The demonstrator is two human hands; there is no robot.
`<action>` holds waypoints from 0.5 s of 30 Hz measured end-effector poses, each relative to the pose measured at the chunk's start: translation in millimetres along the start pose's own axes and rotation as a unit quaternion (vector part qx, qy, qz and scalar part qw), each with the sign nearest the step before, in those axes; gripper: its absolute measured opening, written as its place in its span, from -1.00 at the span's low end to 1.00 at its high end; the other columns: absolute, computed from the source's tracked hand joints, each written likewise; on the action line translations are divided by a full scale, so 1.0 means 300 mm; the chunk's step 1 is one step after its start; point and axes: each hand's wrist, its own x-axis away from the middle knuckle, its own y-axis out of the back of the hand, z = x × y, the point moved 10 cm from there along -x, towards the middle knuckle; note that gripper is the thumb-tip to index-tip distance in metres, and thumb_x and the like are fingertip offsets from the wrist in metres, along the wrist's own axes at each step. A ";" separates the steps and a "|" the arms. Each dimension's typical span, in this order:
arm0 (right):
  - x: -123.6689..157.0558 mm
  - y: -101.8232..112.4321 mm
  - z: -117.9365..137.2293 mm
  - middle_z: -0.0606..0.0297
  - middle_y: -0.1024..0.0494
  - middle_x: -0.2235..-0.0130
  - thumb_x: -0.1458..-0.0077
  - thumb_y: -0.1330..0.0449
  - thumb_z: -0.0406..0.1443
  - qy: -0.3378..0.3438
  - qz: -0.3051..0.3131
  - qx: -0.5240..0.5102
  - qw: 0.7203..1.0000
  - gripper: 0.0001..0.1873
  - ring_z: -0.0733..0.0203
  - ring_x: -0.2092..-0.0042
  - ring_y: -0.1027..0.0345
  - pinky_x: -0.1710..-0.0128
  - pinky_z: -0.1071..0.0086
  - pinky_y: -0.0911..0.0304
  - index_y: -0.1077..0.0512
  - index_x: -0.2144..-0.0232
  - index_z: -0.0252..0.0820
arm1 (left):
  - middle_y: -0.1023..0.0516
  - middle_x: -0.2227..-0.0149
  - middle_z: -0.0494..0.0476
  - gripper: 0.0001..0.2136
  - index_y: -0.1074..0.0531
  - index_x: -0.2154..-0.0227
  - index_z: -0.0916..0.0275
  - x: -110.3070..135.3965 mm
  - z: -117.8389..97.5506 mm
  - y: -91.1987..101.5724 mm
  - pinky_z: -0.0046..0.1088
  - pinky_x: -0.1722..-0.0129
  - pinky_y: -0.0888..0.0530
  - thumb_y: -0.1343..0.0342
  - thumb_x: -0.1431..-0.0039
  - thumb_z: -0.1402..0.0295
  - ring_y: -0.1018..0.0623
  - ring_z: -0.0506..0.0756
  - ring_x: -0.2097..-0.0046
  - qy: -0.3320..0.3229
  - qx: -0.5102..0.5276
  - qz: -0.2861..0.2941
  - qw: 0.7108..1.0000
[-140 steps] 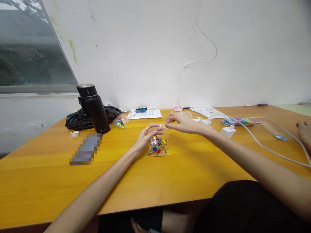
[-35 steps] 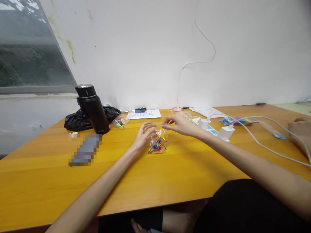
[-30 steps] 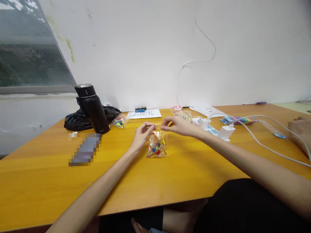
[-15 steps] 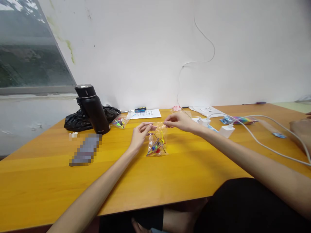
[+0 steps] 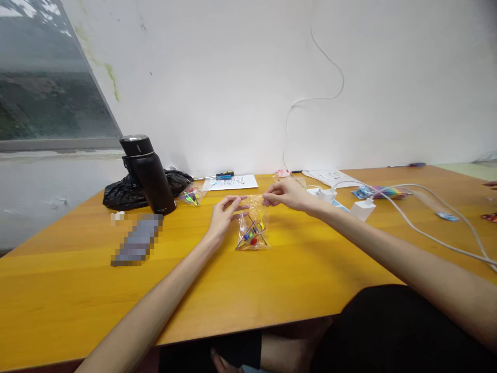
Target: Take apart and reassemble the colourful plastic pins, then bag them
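A clear plastic bag (image 5: 253, 228) hangs upright over the middle of the wooden table (image 5: 233, 290). Small coloured parts show through it: dark thin sticks, a yellow piece, a red one, a blue one. My left hand (image 5: 225, 217) pinches the bag's upper left corner between thumb and fingers. At the upper right corner my right hand (image 5: 285, 194) grips the bag with its fingertips. What the parts inside are, I cannot make out.
On the left stand a black bottle (image 5: 149, 176), a black plastic bag (image 5: 120, 194) and a blurred-out flat object (image 5: 137, 239). Behind lie another clear bag (image 5: 192, 196), a screwdriver (image 5: 223, 176) and printed paper (image 5: 244, 182). White chargers (image 5: 363, 210) with cables (image 5: 419, 235) lie right; a person's fingers show at the right edge.
The bag and both hands have shifted very slightly right. At the right edge, the other person's arm has mostly drawn out of view, and a red patterned item shows there.
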 end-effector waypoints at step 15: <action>0.020 0.010 0.048 0.14 -0.71 0.16 -0.36 -0.17 -0.25 -0.020 -0.051 -0.169 0.984 -0.85 0.23 0.25 -0.63 0.14 0.30 -0.58 -0.43 0.29 -0.18 | -0.49 -0.24 0.26 -0.49 -0.42 -0.18 0.09 0.019 0.095 -0.072 -0.15 -0.20 -0.43 -0.30 -0.20 0.10 -0.53 0.24 -0.21 0.069 0.047 0.094 0.992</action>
